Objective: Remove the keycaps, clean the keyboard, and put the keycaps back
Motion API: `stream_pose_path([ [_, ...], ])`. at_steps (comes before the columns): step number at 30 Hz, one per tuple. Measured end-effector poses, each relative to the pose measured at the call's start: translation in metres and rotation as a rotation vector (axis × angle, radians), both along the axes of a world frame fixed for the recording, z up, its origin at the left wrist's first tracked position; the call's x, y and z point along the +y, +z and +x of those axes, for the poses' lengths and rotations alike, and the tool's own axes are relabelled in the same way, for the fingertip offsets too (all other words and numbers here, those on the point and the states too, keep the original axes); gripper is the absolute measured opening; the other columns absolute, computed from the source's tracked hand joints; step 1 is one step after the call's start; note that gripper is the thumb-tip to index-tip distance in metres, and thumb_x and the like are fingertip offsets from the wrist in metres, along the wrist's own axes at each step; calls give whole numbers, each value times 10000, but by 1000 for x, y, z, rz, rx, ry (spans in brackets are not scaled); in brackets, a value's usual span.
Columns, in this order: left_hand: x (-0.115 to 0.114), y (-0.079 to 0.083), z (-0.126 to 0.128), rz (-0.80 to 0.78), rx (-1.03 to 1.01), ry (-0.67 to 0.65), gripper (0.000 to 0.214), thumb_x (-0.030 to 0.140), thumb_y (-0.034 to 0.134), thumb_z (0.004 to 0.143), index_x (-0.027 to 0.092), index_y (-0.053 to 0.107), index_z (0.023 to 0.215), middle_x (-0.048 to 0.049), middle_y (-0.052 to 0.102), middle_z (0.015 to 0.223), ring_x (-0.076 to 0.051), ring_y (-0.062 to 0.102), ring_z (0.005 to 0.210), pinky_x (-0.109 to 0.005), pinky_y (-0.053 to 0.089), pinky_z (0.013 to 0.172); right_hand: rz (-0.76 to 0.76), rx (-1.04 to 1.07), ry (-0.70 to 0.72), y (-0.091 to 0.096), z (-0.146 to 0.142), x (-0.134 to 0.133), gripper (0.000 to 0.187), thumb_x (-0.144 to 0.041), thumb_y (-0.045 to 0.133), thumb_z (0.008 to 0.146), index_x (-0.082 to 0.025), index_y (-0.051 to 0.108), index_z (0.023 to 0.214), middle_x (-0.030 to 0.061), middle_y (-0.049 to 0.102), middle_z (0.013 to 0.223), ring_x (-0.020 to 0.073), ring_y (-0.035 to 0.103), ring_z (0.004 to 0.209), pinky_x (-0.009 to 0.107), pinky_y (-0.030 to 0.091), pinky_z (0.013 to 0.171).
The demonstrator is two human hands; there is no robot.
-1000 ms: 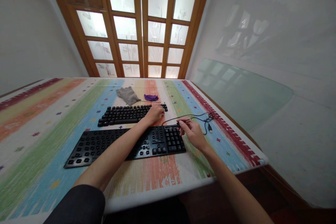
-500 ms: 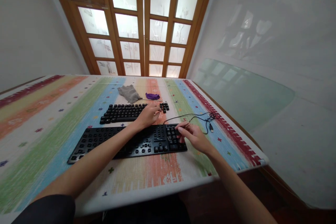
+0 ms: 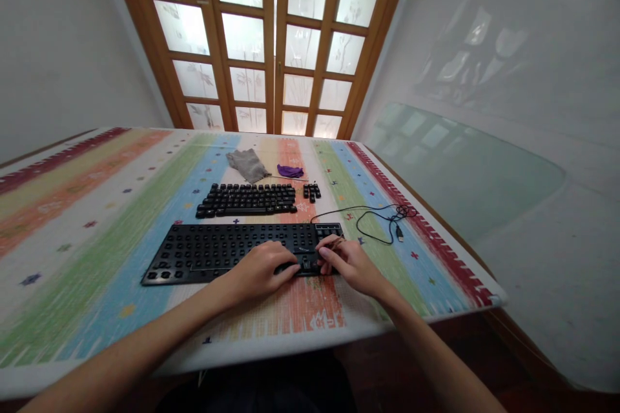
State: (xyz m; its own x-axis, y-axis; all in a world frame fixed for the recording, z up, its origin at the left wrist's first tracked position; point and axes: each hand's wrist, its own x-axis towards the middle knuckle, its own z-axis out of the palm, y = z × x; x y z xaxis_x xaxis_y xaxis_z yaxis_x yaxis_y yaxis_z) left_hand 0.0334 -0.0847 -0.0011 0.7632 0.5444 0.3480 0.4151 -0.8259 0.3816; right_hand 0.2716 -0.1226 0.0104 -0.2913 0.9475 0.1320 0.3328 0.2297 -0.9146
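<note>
A black keyboard [image 3: 208,242] lies on the striped tablecloth. Most of its left and middle part shows bare switches without caps. My left hand [image 3: 264,268] rests over its lower right part, fingers curled down and thumb bent beside them. Whatever sits under those fingertips is hidden. My right hand [image 3: 351,262] is over the number pad, thumb and fingers pinched together close to the left hand. A thin object may be in that pinch, too small to name. Behind the keyboard lie rows of loose black keycaps [image 3: 247,199] and a smaller keycap cluster [image 3: 311,192].
A grey cloth glove [image 3: 248,165] and a purple cloth [image 3: 290,171] lie farther back, with a thin dark stick [image 3: 288,178] near them. The keyboard's black cable [image 3: 372,213] coils to the right. A wall [image 3: 513,135] rises beside the table's right edge.
My left hand has come back from the small keycap cluster to the keyboard's lower right part. My right hand has shifted slightly down the number pad. The view has shifted somewhat.
</note>
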Motion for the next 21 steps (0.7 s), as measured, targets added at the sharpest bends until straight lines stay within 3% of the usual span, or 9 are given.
stream_pose_path([
  [4, -4, -5, 0, 64, 59, 18, 174, 264, 523, 932, 192, 673, 981, -56, 698, 843, -187, 628, 779, -290, 463, 716, 29, -26, 14, -6, -11, -3, 331, -469, 494, 946, -177, 609, 841, 51, 670, 763, 144, 649, 590, 254, 519, 567],
  [10, -5, -9, 5, 161, 132, 5, 147, 229, 508, 919, 168, 641, 915, -60, 675, 801, -193, 619, 748, -299, 463, 706, 252, -260, 66, 5, -26, -6, 221, -373, 535, 942, -195, 645, 871, 35, 677, 767, 169, 622, 712, 280, 476, 705],
  [16, -8, -7, 7, 206, 172, -15, 158, 208, 493, 925, 152, 633, 970, -73, 671, 815, -214, 630, 780, -331, 477, 751, 88, -182, -16, 4, -27, 16, 302, -428, 470, 964, -192, 573, 806, -4, 622, 616, 135, 579, 514, 242, 440, 536],
  [21, -7, -8, 7, 182, 148, -9, 193, 243, 472, 947, 159, 644, 977, -77, 667, 807, -203, 634, 768, -326, 482, 755, 93, -147, -192, -5, -27, 33, 376, -471, 392, 979, -184, 570, 813, -27, 578, 545, 118, 534, 442, 239, 426, 519],
])
